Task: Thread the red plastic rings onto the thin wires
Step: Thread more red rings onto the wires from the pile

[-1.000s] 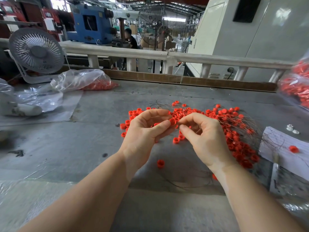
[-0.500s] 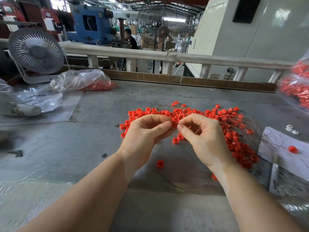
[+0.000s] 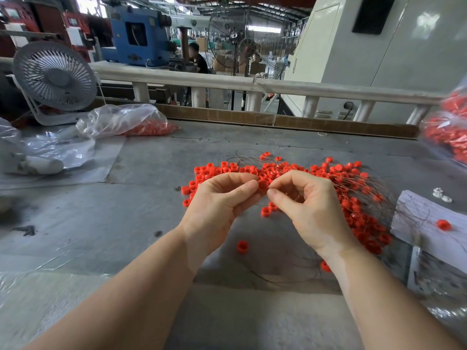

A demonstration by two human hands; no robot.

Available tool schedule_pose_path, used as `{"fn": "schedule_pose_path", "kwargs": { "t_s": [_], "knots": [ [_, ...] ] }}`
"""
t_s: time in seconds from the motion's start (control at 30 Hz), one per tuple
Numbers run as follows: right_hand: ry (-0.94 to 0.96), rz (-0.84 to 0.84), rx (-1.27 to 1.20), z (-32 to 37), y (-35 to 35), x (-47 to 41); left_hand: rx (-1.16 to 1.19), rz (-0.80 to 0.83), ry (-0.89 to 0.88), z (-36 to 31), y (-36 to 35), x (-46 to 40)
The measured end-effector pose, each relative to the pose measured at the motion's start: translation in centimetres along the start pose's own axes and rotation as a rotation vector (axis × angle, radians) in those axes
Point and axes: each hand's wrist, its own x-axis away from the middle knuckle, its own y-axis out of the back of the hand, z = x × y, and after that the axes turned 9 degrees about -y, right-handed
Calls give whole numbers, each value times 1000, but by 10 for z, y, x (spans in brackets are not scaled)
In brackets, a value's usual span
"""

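Note:
A heap of small red plastic rings (image 3: 336, 183) lies spread on the grey table (image 3: 126, 223), tangled with thin dark wires (image 3: 384, 195). My left hand (image 3: 219, 205) pinches one red ring (image 3: 262, 184) between thumb and forefinger, just above the heap. My right hand (image 3: 308, 208) is close beside it, thumb and forefinger pinched together at the ring, seemingly on a thin wire end that is barely visible. A single ring (image 3: 242, 246) lies loose between my wrists. More wire (image 3: 283, 276) loops on the table under my right forearm.
A clear bag of red rings (image 3: 131, 122) and a small white fan (image 3: 54, 79) stand at the back left. Another bag of rings (image 3: 449, 130) hangs at the right edge. White paper (image 3: 417, 213) with one ring (image 3: 443, 224) lies at right. A railing runs along the far side.
Both hands have shifted slightly toward me and lower over the heap, staying pinched together. The rings behind my left hand are more exposed.

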Motion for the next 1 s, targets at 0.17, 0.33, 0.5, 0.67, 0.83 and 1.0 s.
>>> {"fn": "schedule_pose_path", "kwargs": {
  "t_s": [0.17,0.33,0.5,0.67,0.83,1.0],
  "knots": [
    [-7,11,9,1,0,1,23,-17,18,0,0,0],
    [-21,9,29,1,0,1,-31,13,47,-2,1,2],
    [-58,5,-16,2,0,1,4,23,73,-3,0,1],
    [-98,-7,-93,1,1,0,75,23,139,-5,-1,0],
    [-116,0,-136,1,2,0,67,38,145,-6,-2,1],
    [-113,7,-119,1,2,0,51,25,153,-6,-2,2]
  ]
}}
